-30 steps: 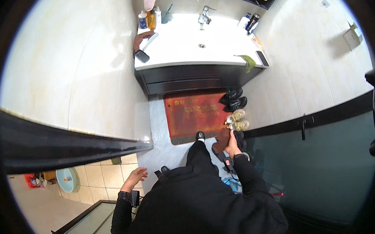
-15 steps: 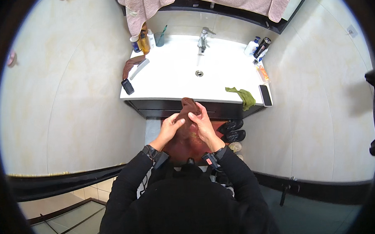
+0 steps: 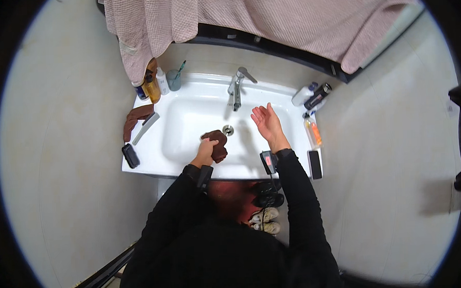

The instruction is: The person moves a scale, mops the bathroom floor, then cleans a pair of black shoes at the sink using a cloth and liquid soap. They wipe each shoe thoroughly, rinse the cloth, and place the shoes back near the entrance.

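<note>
My left hand (image 3: 205, 153) grips a bunched brown cloth (image 3: 219, 150) low over the white sink basin (image 3: 181, 126), just in front of the drain (image 3: 228, 130). Several of its fingers are hidden by the cloth. Over the basin's right side, my right hand (image 3: 268, 124) holds nothing, palm turned up and fingers stretched out. It is below and to the right of the chrome faucet (image 3: 236, 92), not touching it. On the left of the counter lies a second brown cloth (image 3: 136, 119) beside a grey strip-shaped object with a handle (image 3: 146, 128).
A small black case (image 3: 130, 156) lies at the front left corner, a phone (image 3: 314, 164) at the front right. Bottles (image 3: 152, 89) and a cup with a toothbrush (image 3: 174, 80) stand back left; more bottles (image 3: 318, 96) back right. A pink towel (image 3: 276, 23) hangs above.
Both hands have moved forward from the counter's front edge to over the basin. My right hand has let go of the brown cloth; my left keeps it. The green cloth is no longer visible.
</note>
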`<action>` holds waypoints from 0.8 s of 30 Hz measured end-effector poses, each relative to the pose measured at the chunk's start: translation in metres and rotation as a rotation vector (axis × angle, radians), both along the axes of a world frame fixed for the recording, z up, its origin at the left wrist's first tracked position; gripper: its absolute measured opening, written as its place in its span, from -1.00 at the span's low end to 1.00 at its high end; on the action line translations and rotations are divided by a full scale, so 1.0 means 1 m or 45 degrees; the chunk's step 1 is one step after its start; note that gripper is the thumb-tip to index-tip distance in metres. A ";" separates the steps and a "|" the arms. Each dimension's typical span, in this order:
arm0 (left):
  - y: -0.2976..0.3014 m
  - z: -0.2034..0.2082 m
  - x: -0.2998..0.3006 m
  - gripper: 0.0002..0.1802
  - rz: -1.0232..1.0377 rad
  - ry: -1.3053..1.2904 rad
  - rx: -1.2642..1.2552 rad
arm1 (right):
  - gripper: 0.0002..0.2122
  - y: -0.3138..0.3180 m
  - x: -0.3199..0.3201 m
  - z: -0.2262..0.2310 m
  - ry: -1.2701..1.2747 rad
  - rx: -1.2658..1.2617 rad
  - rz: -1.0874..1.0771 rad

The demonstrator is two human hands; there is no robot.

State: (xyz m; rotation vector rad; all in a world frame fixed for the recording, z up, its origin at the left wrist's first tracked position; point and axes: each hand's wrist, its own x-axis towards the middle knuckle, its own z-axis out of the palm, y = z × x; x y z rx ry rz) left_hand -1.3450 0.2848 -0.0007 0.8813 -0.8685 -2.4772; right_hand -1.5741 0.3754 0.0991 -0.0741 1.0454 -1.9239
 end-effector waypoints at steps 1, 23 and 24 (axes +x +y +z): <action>-0.009 -0.009 -0.013 -0.61 -0.013 0.073 0.057 | -0.47 -0.020 -0.015 0.001 -0.080 0.002 -0.041; -0.029 -0.038 -0.132 -0.82 0.080 -0.126 0.012 | -0.60 -0.009 -0.034 -0.131 0.035 0.375 0.759; -0.029 -0.038 -0.132 -0.83 0.106 -0.152 -0.005 | -0.60 -0.015 -0.029 -0.135 0.079 0.434 0.708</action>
